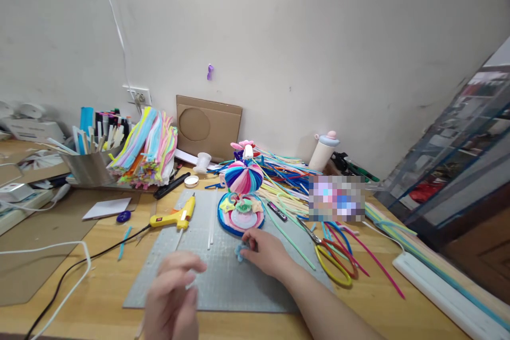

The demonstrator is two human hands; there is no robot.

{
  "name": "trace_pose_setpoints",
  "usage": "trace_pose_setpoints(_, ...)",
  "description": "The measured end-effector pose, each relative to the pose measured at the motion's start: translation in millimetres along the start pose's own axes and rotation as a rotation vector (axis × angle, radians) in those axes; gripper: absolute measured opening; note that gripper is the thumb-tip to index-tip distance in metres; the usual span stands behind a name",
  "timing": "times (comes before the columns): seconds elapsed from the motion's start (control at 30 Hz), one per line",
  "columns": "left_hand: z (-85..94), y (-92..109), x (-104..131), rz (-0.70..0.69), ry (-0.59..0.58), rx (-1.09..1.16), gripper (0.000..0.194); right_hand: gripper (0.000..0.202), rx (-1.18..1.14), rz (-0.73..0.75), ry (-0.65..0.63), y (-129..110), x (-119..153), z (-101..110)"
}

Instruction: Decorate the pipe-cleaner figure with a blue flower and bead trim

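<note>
My right hand (268,253) pinches a small light-blue fuzzy piece (239,252) low over the grey cutting mat (223,292). Just beyond it stands a pipe-cleaner model: a striped pink, white and blue dome (244,176) above a round blue-edged base (241,222) with a yellow star and a green piece on it. My left hand (173,295) is raised over the mat's near left part, its fingers loosely bent and apart, with nothing visible in them. Left of the model lie thin clear glue sticks (211,223) and a yellow glue gun (175,218).
Scissors (332,265) with yellow and orange handles lie right of the mat, among loose pipe cleaners (295,180). A black cord (87,260) trails leftward from the glue gun. Behind are a metal pot (93,167), a cardboard panel (211,127) and a bottle (323,151).
</note>
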State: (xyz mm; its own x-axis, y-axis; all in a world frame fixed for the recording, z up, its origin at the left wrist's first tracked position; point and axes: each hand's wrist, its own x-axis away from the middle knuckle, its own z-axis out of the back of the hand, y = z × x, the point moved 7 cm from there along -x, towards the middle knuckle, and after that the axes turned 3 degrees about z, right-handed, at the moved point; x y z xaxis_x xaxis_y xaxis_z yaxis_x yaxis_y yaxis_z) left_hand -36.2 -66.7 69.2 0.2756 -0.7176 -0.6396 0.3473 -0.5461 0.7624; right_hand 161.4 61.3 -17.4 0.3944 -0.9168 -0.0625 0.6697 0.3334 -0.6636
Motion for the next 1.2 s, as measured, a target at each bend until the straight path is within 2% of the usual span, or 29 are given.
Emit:
trace_pose_setpoints(0.03,-12.5,-6,-3,0.000,-0.048,-0.026,0.011,0.019,0.033,0.025,-0.001,-4,1,0)
trace_pose_setpoints(0.1,-40.0,-24,-5,0.085,-0.212,-0.160,0.015,0.016,0.069,0.063,0.009,-9,3,2)
trace_pose_setpoints(0.2,-71.3,-43,0,0.153,-0.459,-0.315,0.019,0.013,0.077,0.079,0.023,-11,3,3)
trace_pose_setpoints(0.3,-89.0,-45,8,0.102,-0.647,-0.360,0.021,0.011,0.065,0.085,0.024,-11,2,3)
trace_pose_setpoints(0.37,-92.8,-44,12,0.079,-0.704,-0.370,0.023,0.011,0.015,0.080,0.029,-10,1,5)
trace_pose_setpoints(0.47,-91.8,-44,16,0.077,-0.722,-0.373,0.022,0.011,-0.114,0.068,0.078,-5,0,15)
trace_pose_setpoints(0.7,-87.1,-46,12,0.101,-0.701,-0.340,0.019,0.032,-0.229,0.056,0.214,0,-4,39)
trace_pose_setpoints(0.9,-85.6,-45,11,0.108,-0.702,-0.327,0.017,0.048,-0.178,0.076,0.174,-5,-4,35)
trace_pose_setpoints(1.2,-84.7,-48,12,0.116,-0.717,-0.333,0.016,0.050,-0.170,0.056,0.162,4,-5,28)
